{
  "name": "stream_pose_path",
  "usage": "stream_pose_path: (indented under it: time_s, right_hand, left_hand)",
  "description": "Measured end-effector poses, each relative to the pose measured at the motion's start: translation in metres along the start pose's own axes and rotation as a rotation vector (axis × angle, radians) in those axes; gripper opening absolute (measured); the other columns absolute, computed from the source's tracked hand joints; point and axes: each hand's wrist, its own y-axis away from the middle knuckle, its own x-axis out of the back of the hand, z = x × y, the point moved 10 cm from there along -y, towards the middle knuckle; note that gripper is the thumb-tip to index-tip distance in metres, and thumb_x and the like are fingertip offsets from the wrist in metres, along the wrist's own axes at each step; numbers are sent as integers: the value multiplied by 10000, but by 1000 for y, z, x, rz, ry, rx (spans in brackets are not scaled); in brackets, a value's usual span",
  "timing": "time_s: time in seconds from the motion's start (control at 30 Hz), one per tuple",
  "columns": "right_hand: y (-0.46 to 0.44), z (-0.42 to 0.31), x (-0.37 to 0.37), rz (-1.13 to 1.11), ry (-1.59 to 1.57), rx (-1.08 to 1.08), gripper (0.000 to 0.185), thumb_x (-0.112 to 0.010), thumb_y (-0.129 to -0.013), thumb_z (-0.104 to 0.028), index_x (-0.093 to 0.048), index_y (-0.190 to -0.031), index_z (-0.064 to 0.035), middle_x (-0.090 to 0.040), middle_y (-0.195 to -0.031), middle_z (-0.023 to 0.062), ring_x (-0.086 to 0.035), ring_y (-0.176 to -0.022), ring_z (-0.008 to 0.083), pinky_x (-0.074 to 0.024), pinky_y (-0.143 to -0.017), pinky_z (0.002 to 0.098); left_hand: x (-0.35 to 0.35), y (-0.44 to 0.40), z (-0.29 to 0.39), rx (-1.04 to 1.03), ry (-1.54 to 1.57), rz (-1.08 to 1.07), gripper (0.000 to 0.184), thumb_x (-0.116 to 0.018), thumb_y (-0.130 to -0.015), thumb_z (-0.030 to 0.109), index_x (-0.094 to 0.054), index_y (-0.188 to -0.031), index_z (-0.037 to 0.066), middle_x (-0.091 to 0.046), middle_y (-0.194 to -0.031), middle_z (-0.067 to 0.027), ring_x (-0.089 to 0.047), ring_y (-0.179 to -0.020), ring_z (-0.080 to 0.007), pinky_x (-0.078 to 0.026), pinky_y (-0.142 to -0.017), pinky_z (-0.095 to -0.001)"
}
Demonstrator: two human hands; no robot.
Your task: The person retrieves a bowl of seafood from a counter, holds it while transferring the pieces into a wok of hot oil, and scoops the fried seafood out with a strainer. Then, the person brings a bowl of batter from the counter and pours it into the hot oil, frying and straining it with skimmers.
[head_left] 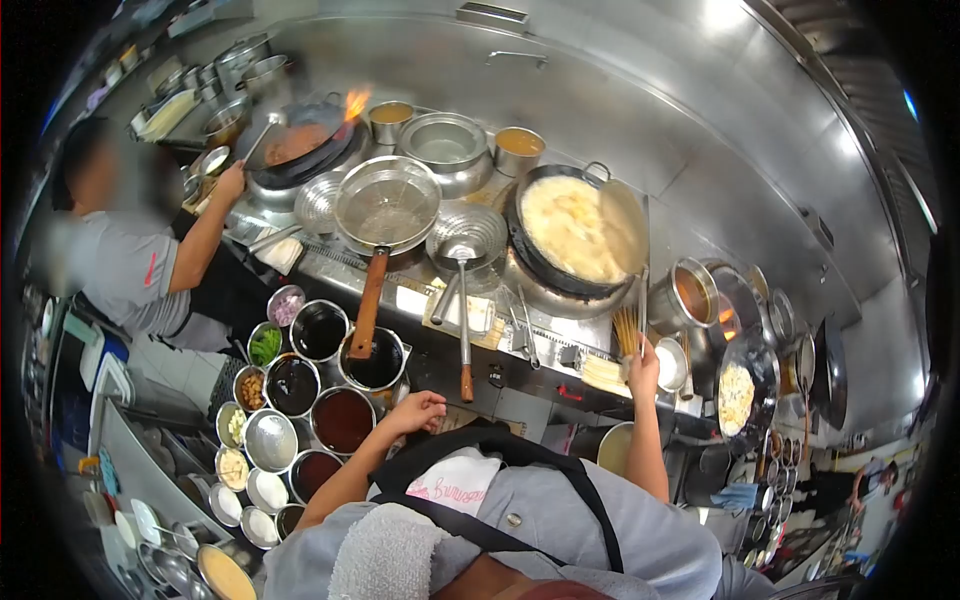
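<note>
My right hand [643, 370] is closed round the long handle of a skimmer [643, 300]. Its wide round head lies over the right side of a large black wok [513, 228], partly blurred. Pale foaming liquid with yellowish pieces [570, 225] bubbles in that wok. In front of my waist, my left hand [415, 412] is loosely curled, with nothing visible in it. Nearest to it are a ladle [464, 340] with a wooden handle end and a pot of dark red sauce [343, 418]. A bamboo brush [627, 330] stands just beyond my right hand.
A wooden-handled strainer [388, 205] rests on the range left of a perforated skimmer [480, 235]. Several sauce and ingredient pots [270, 440] crowd the left side. A co-worker [130, 260] works another wok [300, 140] with flame. At right sits a wok of food [740, 390].
</note>
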Motion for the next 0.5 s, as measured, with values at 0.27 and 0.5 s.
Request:
stream_pose_path:
  time_s: [0.27, 0.5]
  right_hand:
    - [-2, -111, -101, -183, -667, -249, 379, -454, -921, -94, -467, -1300, -87, -440, -629, -25, -338, -411, 35, -272, -338, 192]
    - [82, -217, -314, -876, -1146, -555, 332, -470, -919, -73, -480, -1249, -41, -459, -650, -2, -385, -461, 63, -306, -385, 219]
  left_hand:
    - [12, 23, -12, -98, -165, -79, 312, -587, -882, 162, -541, -1139, -8, -649, -911, -61, -607, -752, -111, -495, -627, -242]
    - [10, 27, -19, -262, -148, -136, 277, -591, -867, 87, -551, -1105, -49, -653, -897, -92, -621, -828, -138, -501, -742, -264]
